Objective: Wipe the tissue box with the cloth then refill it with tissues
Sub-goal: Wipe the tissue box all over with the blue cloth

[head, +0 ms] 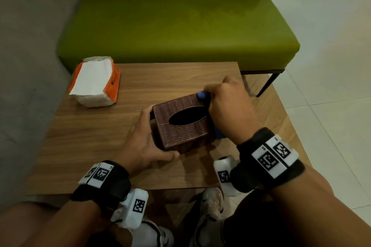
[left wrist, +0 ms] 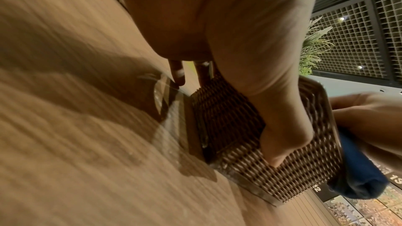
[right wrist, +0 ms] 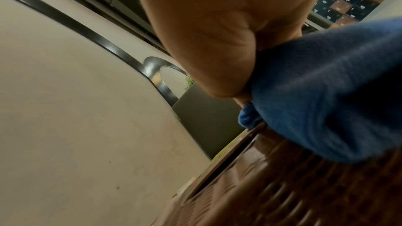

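A brown woven tissue box [head: 181, 126] with a dark oval slot stands on the wooden table [head: 90, 136]. My left hand [head: 146, 142] grips its left and near sides, thumb along the front bottom edge; the left wrist view shows the thumb [left wrist: 280, 137] pressed on the box's [left wrist: 239, 126] weave. My right hand [head: 226, 106] holds a bunched blue cloth [head: 202, 95] against the box's right side and far corner. In the right wrist view the cloth [right wrist: 326, 100] lies on the box [right wrist: 282, 186]. An open orange pack of white tissues [head: 95, 82] lies at the table's far left.
A green bench [head: 176, 26] with a dark backrest stands right behind the table, its black leg [head: 269, 84] to the right. A grey wall runs along the left, pale floor tiles [head: 331, 66] lie to the right. My shoes [head: 212, 204] are under the near table edge.
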Demonstrator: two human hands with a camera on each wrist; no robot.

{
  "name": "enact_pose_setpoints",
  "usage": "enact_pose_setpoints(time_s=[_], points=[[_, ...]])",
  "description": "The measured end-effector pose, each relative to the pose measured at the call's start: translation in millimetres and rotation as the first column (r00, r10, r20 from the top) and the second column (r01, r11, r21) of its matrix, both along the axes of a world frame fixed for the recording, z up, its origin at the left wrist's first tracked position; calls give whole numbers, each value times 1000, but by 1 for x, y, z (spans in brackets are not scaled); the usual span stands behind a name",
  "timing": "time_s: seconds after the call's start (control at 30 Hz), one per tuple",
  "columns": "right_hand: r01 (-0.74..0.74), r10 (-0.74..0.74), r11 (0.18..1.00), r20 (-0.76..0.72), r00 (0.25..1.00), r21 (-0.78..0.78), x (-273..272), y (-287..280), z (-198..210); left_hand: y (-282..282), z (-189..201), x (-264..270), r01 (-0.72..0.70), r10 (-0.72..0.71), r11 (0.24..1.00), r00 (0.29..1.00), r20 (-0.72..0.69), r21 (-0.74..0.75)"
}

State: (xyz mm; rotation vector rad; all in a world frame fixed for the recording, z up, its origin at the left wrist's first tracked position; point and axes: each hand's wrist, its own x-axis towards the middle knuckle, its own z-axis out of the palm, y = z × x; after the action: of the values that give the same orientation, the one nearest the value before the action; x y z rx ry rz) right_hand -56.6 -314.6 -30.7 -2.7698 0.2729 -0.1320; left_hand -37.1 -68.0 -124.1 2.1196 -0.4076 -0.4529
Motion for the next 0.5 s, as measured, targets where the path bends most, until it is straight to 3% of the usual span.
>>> enact_pose_setpoints(time_s=[0.13, 0.27, 0.5], points=[[-55, 55, 998, -27, 998, 5, -34, -4, 4, 0, 1, 2, 10, -10, 1000, 1000, 8, 0], [-55, 55, 998, -168, 984, 1, -69, -2, 9, 2, 3, 2, 32, -32, 999, 999, -21, -12], [-27, 26, 999, 26, 999, 29, 0, -6, -10, 1, 2, 0, 12, -12, 999, 1000, -19, -47]])
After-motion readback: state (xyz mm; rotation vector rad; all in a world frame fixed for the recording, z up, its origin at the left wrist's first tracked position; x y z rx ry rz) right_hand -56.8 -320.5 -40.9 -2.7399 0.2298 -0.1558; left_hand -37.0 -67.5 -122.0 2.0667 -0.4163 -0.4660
